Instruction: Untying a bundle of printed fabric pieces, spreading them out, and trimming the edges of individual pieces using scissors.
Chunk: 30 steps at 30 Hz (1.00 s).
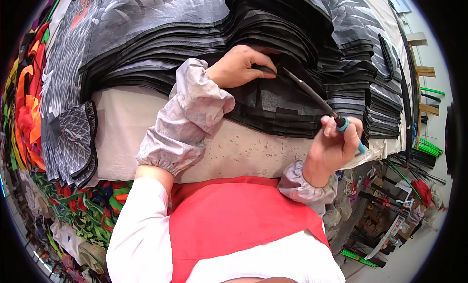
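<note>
My right hand (336,141) is wrapped round the teal handle of what looks like a soldering iron (309,94). The iron's long metal shaft slants up and to the left, its tip close to the fingertips of my left hand (242,66). That hand pinches the edge of a black fabric piece (275,100) between thumb and fingers. The piece lies at the front of a thick layered stack of black and grey printed fabric (185,44). Whether the tip touches the cloth, I cannot tell.
A pale, dark-specked cloth covers the table (204,151). Grey feather-print fabric (73,132) hangs over its left side. Colourful fabric scraps (92,205) are heaped at left and lower left. On the right are wooden slats (425,71), green rods (430,147) and a cluttered shelf (385,210).
</note>
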Each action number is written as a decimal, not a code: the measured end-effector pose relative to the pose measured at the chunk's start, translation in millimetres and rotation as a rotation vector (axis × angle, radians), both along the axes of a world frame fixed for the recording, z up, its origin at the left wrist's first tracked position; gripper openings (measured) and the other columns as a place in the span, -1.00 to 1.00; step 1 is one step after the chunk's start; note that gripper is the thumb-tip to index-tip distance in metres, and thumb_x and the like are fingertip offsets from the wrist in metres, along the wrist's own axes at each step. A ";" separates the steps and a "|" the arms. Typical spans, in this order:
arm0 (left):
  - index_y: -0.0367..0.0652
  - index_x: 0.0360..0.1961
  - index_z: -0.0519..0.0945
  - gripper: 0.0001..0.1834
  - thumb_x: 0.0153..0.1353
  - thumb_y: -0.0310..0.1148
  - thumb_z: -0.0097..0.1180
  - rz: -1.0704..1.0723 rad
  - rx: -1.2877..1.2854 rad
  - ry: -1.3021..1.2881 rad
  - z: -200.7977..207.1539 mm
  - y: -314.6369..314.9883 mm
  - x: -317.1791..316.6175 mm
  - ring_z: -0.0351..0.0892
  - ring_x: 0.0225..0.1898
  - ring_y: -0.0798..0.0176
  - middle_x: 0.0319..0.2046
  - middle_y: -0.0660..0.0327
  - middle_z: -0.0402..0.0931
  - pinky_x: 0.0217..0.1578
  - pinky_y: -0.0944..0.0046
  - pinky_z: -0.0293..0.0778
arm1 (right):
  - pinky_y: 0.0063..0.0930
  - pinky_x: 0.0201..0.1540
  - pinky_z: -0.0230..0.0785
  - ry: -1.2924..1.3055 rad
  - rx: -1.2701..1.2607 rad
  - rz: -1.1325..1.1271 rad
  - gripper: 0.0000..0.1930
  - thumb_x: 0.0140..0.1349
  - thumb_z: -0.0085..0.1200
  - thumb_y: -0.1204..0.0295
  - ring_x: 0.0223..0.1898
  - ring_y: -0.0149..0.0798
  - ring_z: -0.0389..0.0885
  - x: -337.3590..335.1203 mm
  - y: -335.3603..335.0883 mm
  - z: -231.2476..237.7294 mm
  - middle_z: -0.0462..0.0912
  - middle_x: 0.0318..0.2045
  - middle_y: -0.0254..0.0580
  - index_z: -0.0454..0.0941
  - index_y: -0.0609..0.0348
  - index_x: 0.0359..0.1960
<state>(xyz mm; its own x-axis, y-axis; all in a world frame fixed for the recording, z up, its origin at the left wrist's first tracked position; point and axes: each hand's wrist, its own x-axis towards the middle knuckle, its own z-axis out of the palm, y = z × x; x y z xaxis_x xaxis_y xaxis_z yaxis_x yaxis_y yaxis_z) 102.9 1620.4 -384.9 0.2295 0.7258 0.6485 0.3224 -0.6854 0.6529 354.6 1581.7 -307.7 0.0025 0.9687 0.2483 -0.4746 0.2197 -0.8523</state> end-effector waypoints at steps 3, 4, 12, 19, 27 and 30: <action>-0.30 -0.23 0.69 -0.75 0.22 -0.29 0.23 0.088 -0.540 0.032 16.2 10.0 2.1 0.65 -0.24 0.27 -0.29 0.10 0.69 -0.10 0.37 0.48 | -0.22 -0.04 0.51 0.480 -0.236 0.396 -0.79 0.20 0.15 0.32 -0.62 -0.36 0.42 -21.2 27.8 -31.8 0.52 -0.62 -0.28 0.46 0.17 -0.48; -0.30 -0.23 0.69 -0.75 0.22 -0.29 0.23 0.092 -0.535 0.032 15.6 12.7 5.6 0.65 -0.24 0.27 -0.29 0.10 0.69 -0.10 0.37 0.48 | -0.17 0.05 0.49 0.682 -0.286 0.622 -0.78 0.23 0.13 0.31 -0.63 -0.37 0.40 -31.1 39.7 -43.8 0.51 -0.63 -0.31 0.46 0.15 -0.48; -0.35 -0.18 0.68 -0.62 0.26 -0.17 0.20 -0.040 -0.707 -0.459 -9.8 25.7 18.2 0.58 -0.23 0.45 -0.31 0.17 0.70 -0.17 0.41 0.45 | -0.12 0.28 0.30 0.726 -0.001 0.719 -0.78 0.19 0.19 0.27 -0.63 -0.45 0.30 -41.9 128.7 -80.5 0.36 -0.72 -0.45 0.48 0.09 -0.48; -0.33 -0.08 0.66 -0.61 0.31 -0.17 0.16 -0.038 -0.699 -0.559 -22.0 16.3 10.5 0.56 -0.22 0.43 -0.26 0.23 0.68 -0.11 0.43 0.45 | -0.03 0.32 0.24 0.541 -0.001 0.522 -0.80 0.18 0.17 0.31 -0.63 -0.42 0.34 -32.7 102.4 -56.1 0.37 -0.73 -0.41 0.47 0.11 -0.49; -0.34 0.00 0.61 -0.61 0.35 -0.22 0.12 -0.158 -0.709 -0.557 -18.5 11.5 6.5 0.54 -0.14 0.43 -0.20 0.24 0.66 -0.03 0.42 0.43 | 0.01 0.25 0.32 -0.138 0.276 -0.184 -0.82 0.13 0.17 0.41 -0.65 -0.38 0.36 -19.3 28.7 -8.4 0.42 -0.69 -0.29 0.44 0.19 -0.51; -0.35 0.02 0.60 -0.61 0.36 -0.22 0.11 -0.182 -0.737 -0.597 -13.8 9.9 8.0 0.53 -0.13 0.43 -0.17 0.24 0.65 -0.02 0.43 0.42 | -0.01 0.18 0.38 -0.428 0.469 -0.295 -0.84 0.08 0.22 0.46 -0.63 -0.37 0.41 -9.4 5.4 -1.6 0.48 -0.67 -0.25 0.46 0.21 -0.50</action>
<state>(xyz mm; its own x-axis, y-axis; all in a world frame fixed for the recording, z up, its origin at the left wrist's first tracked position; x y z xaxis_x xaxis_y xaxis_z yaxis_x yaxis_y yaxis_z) 110.8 1630.3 -398.7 0.1587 0.9832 0.0901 -0.2726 -0.0441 0.9611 345.2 1587.1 -309.3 0.0573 0.7332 0.6776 0.0181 0.6778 -0.7350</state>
